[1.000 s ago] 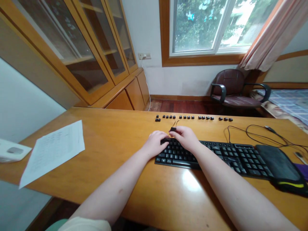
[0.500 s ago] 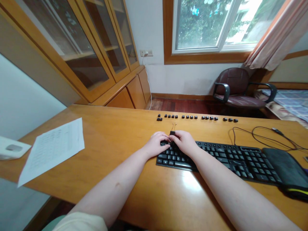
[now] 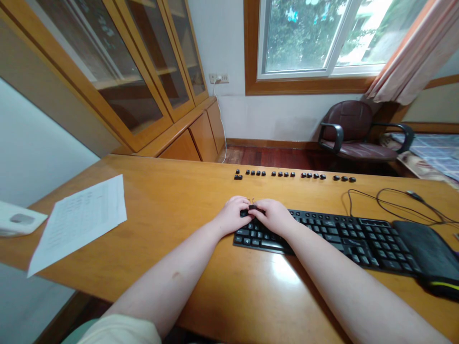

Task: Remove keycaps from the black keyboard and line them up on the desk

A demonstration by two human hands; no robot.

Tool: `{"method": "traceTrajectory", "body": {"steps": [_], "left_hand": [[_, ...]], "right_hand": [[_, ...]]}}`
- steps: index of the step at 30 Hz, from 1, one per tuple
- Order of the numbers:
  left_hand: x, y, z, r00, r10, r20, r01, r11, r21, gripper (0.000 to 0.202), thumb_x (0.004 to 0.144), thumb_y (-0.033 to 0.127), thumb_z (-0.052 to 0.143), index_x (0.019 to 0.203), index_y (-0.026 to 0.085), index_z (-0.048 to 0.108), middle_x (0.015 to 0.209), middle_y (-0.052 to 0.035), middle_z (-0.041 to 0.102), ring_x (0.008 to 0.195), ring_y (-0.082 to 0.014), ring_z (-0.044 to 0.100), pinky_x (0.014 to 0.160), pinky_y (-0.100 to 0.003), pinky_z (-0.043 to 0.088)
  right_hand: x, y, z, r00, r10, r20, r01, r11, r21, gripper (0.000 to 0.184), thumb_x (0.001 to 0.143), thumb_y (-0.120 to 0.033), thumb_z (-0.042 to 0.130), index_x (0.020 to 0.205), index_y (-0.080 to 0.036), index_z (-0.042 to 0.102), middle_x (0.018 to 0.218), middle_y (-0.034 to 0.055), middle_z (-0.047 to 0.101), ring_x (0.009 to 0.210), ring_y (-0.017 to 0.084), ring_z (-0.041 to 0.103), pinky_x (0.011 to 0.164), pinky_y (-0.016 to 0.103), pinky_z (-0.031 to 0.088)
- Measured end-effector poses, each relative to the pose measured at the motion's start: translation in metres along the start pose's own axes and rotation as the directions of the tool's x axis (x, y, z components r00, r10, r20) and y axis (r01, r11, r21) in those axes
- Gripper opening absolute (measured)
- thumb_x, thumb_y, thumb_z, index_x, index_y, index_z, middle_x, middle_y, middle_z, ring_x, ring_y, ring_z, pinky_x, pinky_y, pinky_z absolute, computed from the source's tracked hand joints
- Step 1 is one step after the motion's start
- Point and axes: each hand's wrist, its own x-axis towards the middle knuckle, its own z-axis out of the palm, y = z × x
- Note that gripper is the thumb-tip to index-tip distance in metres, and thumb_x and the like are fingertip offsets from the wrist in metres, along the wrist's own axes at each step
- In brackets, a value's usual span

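A black keyboard lies on the wooden desk. Both my hands meet over its left end. My right hand is closed on a small black binder clip, whose wire handles just show above my fingers. My left hand rests curled on the keyboard's top left corner, touching the right hand and the clip. A row of loose black keycaps lies on the desk beyond the keyboard.
A printed sheet of paper lies at the desk's left, with a white device at the edge. A black cable and a dark pouch sit at the right. Behind the desk stand a cabinet, a brown chair and a window.
The binder clip in my right hand has come down towards the keyboard; its handles stood clearly above my fingers before and now barely show. My hands have drawn closer together.
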Motion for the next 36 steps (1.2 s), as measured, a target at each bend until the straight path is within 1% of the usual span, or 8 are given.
{"method": "traceTrajectory", "body": {"steps": [4,6,9,16,23,25,30,36], "left_hand": [[0.0,0.0,0.001,1.0,-0.011,-0.014,0.01,1.0,-0.023,0.013,0.074,0.025,0.063,0.085,0.019,0.068,0.091,-0.0046,0.064,0.095,-0.0199,0.056,0.091,-0.036,0.043],[0.0,0.002,0.001,1.0,-0.029,-0.006,0.029,0.999,-0.03,0.012,0.075,0.026,0.063,0.083,0.019,0.068,0.091,-0.0049,0.064,0.093,-0.0199,0.057,0.089,-0.036,0.043],[0.001,0.004,0.001,0.998,-0.057,0.008,0.057,0.998,-0.031,0.012,0.076,0.028,0.063,0.081,0.019,0.069,0.091,-0.0051,0.065,0.09,-0.0197,0.058,0.086,-0.036,0.045],[0.002,0.008,0.001,0.998,-0.066,-0.01,0.066,0.997,-0.044,0.012,0.075,0.028,0.066,0.084,0.021,0.07,0.092,-0.004,0.066,0.09,-0.0189,0.06,0.087,-0.035,0.047],[0.002,0.007,0.001,0.997,-0.081,-0.019,0.08,0.996,-0.05,0.015,0.071,0.026,0.07,0.084,0.018,0.069,0.09,-0.0045,0.068,0.088,-0.0192,0.061,0.086,-0.035,0.048],[0.002,0.007,0.0,0.996,-0.091,-0.019,0.09,0.995,-0.051,0.017,0.071,0.026,0.07,0.085,0.018,0.068,0.089,-0.0048,0.068,0.087,-0.0194,0.062,0.085,-0.035,0.048],[0.0,0.011,-0.002,0.991,-0.122,-0.06,0.119,0.991,-0.055,0.02,0.075,0.027,0.066,0.093,0.018,0.068,0.094,-0.005,0.069,0.091,-0.0196,0.062,0.086,-0.035,0.048],[-0.003,0.016,-0.002,0.968,-0.205,-0.141,0.185,0.972,-0.145,0.025,0.079,0.03,0.061,0.102,0.021,0.066,0.097,-0.0039,0.069,0.09,-0.0183,0.063,0.085,-0.034,0.05]], "right_hand": [[-0.004,-0.001,0.003,0.997,-0.079,0.011,0.08,0.982,-0.173,0.025,0.091,-0.033,0.045,0.087,-0.017,0.063,0.079,0.0066,0.068,0.072,0.017,0.061,0.066,0.026,0.04],[-0.005,-0.002,0.004,0.999,-0.052,-0.004,0.05,0.971,-0.232,0.026,0.091,-0.033,0.043,0.086,-0.015,0.062,0.077,0.0077,0.068,0.07,0.017,0.061,0.064,0.026,0.04],[-0.005,-0.004,0.005,0.999,0.023,-0.032,-0.03,0.97,-0.243,0.026,0.092,-0.032,0.042,0.084,-0.015,0.06,0.075,0.0076,0.068,0.068,0.017,0.062,0.062,0.026,0.039],[-0.001,-0.003,0.004,0.976,0.212,-0.05,-0.217,0.966,-0.141,0.029,0.091,-0.037,0.042,0.076,-0.019,0.059,0.073,0.0057,0.067,0.066,0.016,0.061,0.058,0.025,0.037],[0.002,0.001,0.002,0.949,0.306,-0.068,-0.305,0.952,0.025,0.028,0.089,-0.035,0.045,0.074,-0.019,0.062,0.07,0.0045,0.067,0.065,0.016,0.06,0.057,0.024,0.038],[0.002,0.001,0.001,0.948,0.311,-0.068,-0.308,0.95,0.055,0.027,0.089,-0.034,0.045,0.075,-0.019,0.063,0.071,0.005,0.067,0.066,0.016,0.061,0.058,0.024,0.038],[-0.001,0.0,-0.001,0.964,0.244,-0.108,-0.238,0.969,0.064,0.028,0.089,-0.035,0.046,0.075,-0.018,0.064,0.072,0.0059,0.067,0.068,0.017,0.061,0.061,0.025,0.041],[-0.003,0.003,-0.006,0.935,0.279,-0.22,-0.206,0.93,0.304,0.023,0.087,-0.031,0.048,0.083,-0.019,0.068,0.083,0.0057,0.071,0.081,0.018,0.065,0.072,0.027,0.046]]}}
